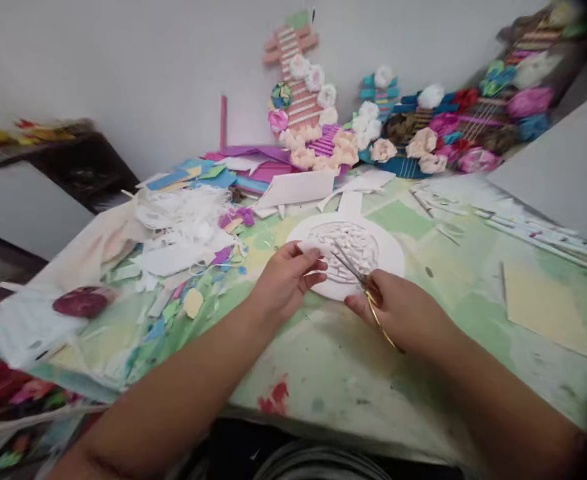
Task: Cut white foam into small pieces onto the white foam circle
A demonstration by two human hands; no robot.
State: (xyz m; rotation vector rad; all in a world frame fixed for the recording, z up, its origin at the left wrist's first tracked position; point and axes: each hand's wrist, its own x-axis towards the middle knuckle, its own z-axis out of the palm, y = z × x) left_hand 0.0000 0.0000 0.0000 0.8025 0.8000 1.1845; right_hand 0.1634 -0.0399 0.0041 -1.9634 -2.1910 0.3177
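Observation:
A round white paper cutout (388, 257) with a lattice of slits in its middle lies on the paint-stained green table (353, 360). My left hand (286, 280) pinches its near left edge between thumb and fingers. My right hand (398, 310) is closed round small scissors (356, 270) with gold handles. The thin blades point up and left over the cut pattern in the middle of the disc.
White paper scraps and coloured bits (183, 230) are heaped at the left, with a dark red lump (80, 301) nearer the edge. Paper-flower crafts (313, 113) lean against the back wall. A tan card (543, 307) and white strips (538, 230) lie at the right.

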